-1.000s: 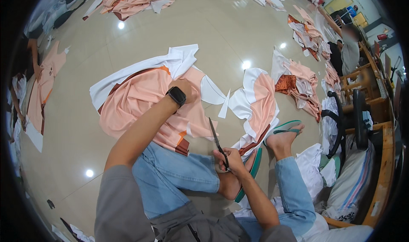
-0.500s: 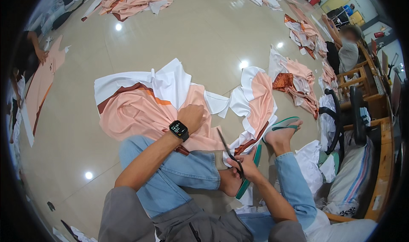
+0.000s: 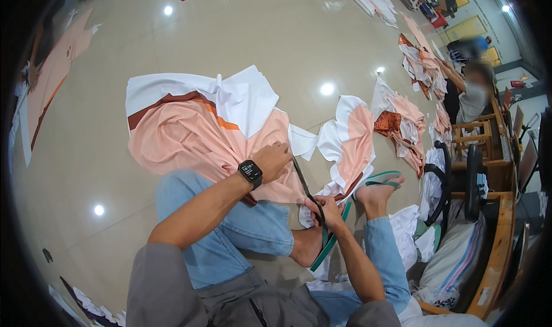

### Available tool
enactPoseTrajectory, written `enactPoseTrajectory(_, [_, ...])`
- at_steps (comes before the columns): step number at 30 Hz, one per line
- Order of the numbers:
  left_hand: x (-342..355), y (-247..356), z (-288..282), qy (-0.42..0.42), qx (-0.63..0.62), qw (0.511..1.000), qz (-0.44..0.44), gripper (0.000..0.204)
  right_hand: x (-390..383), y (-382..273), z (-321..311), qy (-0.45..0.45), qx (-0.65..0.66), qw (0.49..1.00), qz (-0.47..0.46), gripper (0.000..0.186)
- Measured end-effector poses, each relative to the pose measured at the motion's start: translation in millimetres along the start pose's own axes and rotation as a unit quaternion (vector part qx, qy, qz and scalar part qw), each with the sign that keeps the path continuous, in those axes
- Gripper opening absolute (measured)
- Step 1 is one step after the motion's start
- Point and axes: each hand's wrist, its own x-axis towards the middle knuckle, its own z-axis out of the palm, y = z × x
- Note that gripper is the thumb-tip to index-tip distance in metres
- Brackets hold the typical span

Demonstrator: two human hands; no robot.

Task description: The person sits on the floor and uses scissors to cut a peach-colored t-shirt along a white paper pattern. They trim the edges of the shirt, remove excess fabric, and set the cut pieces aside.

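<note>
A large piece of peach fabric (image 3: pixel 181 134) with white, maroon and orange bands lies crumpled on the floor before my crossed leg. My left hand (image 3: pixel 272 161), a black watch on its wrist, pinches this fabric near its right edge. In my right hand (image 3: pixel 328 211) are dark scissors (image 3: pixel 303 179), their long blades pointing away from me. The blade tips are at the fabric's right edge, close by my left fingers; whether the blades are parted is hard to see. To the right lies a narrower peach and white fabric piece (image 3: pixel 355 134), partly beside my sandalled foot.
More cut fabric pieces (image 3: pixel 401 120) lie along the right. A black chair (image 3: pixel 472 183), a white sack (image 3: pixel 451 258) and a wooden frame (image 3: pixel 497 252) stand on my right. Another person (image 3: pixel 475 94) sits at the far right. A long peach panel (image 3: pixel 54 77) lies at the left.
My left hand has shifted right to the fabric's edge. The scissors have moved forward, so their tips now reach beside my left fingers. The whole view has turned slightly.
</note>
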Motion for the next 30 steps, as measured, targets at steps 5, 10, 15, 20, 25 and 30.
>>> enactPoseTrajectory(5, [0.4, -1.7, -0.7, -0.01, 0.127, 0.992, -0.022, 0.017, -2.7, -10.7, 6.2, -0.007, -0.008, 1.0, -0.005, 0.06])
enactPoseTrajectory(10, [1.0, -7.1, 5.7, -0.053, 0.075, 0.994, -0.054, 0.018, 4.9, -10.1, 5.9, -0.007, 0.003, 1.0, -0.011, 0.059])
enactPoseTrajectory(15, [-0.6, -14.4, 2.1, -0.054, 0.018, 0.997, -0.056, 0.022, 10.4, -11.9, 12.6, 0.008, 0.011, 1.0, -0.024, 0.056])
enactPoseTrajectory(20, [-3.0, -2.1, -6.0, -0.04, 0.057, 0.998, 0.001, 0.028, 7.3, -6.5, 17.3, 0.052, 0.033, 0.998, -0.01, 0.051])
enactPoseTrajectory(25, [-7.1, -0.2, 6.7, -0.138, 0.029, 0.99, 0.004, 0.021, -1.8, -15.5, 26.6, 0.065, 0.037, 0.997, -0.004, 0.045])
enactPoseTrajectory(30, [-8.4, -10.6, 18.2, -0.134, -0.074, 0.988, -0.02, 0.013, -6.4, -9.1, 20.2, 0.07, 0.031, 0.997, 0.002, 0.046])
